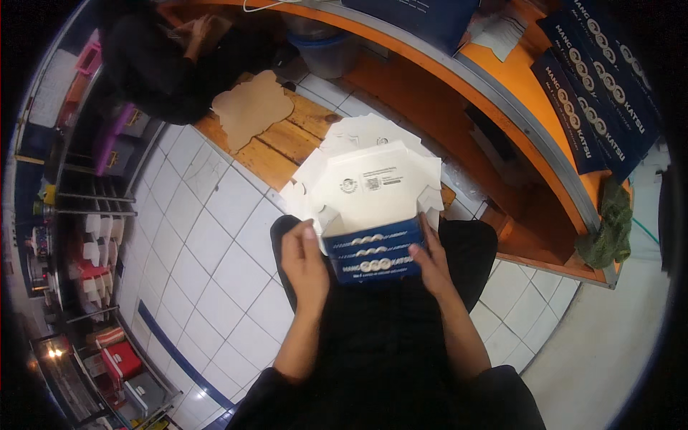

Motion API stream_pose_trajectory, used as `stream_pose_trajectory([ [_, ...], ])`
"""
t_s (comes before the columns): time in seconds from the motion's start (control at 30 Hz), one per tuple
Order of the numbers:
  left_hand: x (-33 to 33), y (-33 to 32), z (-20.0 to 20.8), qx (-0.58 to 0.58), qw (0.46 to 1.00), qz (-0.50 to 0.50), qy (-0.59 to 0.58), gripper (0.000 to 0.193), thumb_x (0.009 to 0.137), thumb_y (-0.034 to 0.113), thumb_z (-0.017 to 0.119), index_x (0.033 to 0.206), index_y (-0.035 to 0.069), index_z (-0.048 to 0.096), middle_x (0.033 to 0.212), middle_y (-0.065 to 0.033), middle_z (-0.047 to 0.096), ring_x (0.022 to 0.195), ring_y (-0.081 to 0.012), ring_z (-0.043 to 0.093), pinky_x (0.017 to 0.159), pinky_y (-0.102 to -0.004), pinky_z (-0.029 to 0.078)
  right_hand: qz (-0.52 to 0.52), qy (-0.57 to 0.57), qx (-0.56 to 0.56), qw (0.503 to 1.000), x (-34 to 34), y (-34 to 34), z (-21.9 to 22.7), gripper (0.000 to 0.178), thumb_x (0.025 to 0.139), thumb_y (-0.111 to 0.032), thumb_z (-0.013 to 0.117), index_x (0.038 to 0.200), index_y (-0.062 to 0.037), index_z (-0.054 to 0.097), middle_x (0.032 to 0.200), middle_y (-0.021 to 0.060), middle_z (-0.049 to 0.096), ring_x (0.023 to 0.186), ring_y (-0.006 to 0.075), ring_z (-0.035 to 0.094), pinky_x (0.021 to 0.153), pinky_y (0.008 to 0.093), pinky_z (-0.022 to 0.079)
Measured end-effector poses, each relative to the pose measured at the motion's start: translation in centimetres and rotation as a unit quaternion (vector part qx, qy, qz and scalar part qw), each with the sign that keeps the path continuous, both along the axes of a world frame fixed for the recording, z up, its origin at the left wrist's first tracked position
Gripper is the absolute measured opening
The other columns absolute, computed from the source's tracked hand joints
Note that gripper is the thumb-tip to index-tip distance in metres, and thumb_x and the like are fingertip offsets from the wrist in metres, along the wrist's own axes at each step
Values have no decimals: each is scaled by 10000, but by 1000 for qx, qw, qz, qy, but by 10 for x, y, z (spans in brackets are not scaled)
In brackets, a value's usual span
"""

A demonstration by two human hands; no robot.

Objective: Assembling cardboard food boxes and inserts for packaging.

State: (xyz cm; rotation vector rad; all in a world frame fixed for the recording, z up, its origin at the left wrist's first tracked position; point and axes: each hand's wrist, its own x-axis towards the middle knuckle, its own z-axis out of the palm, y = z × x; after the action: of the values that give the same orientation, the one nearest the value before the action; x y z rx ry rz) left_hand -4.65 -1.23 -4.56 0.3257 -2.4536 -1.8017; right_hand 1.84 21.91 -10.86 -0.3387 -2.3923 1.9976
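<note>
A half-folded paper food box (pixel 376 252) sits over my lap, its navy printed front facing me. Its off-white inner side (pixel 380 190) stands up behind, with small side flaps bent at the corners. My left hand (pixel 306 261) grips the box's left edge, thumb up by the corner flap and fingers curled. On the other side my right hand (pixel 434 259) holds the right edge, thumb pressed on the front panel and fingers behind it. Just beyond the box, a pile of flat white box blanks (pixel 421 161) lies on a wooden bench (pixel 290 132).
A brown cardboard sheet (pixel 254 107) lies on the bench's far end. Another person (pixel 154 64) in black sits at far left. Navy boxes (pixel 588 93) stand on the orange counter (pixel 502 79) at right, near a green cloth (pixel 606 228). A blue bucket (pixel 326 54) stands beneath the counter.
</note>
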Motion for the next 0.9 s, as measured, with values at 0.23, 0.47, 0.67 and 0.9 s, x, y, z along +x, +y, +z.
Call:
stream_pose_trajectory([
  [0.23, 15, 5, -81, -28, 963, -145, -225, 695, 1041, 564, 458, 1481, 26, 479, 1177, -271, 696, 1116, -385, 686, 968, -425, 509, 2, -217, -87, 972, 2, 6, -49, 673, 1070, -516, 416, 1471, 22, 462, 1383, 225, 590, 1303, 287, 550, 1112, 372, 384],
  [0.47, -11, 3, -61, -155, 937, -193, -247, 634, 1059, 550, 371, 1207, 7, 664, 1006, -351, 682, 1014, -541, 636, 919, -568, 488, 0, -183, 106, 977, -19, 5, -30, 676, 1058, -571, 406, 1214, 47, 631, 1007, 246, 723, 998, 390, 705, 894, 439, 522],
  [0.67, -10, -8, -84, -139, 912, -258, -286, 689, 1060, 560, 375, 1389, -17, 558, 1191, -339, 664, 1199, -475, 615, 1034, -475, 456, 48, -264, 111, 957, -8, 20, -41, 672, 1059, -582, 397, 1214, 17, 657, 1034, 180, 738, 980, 268, 715, 856, 396, 535],
  [0.9, 7, -36, -69, 292, 942, -134, -99, 685, 1100, 485, 363, 1506, -67, 398, 1528, -194, 466, 1427, -265, 419, 1191, -385, 303, 211, -124, 187, 952, 7, 17, 9, 827, 928, -306, 729, 1539, 2, 263, 1351, 365, 522, 1286, 496, 517, 1066, 489, 448],
])
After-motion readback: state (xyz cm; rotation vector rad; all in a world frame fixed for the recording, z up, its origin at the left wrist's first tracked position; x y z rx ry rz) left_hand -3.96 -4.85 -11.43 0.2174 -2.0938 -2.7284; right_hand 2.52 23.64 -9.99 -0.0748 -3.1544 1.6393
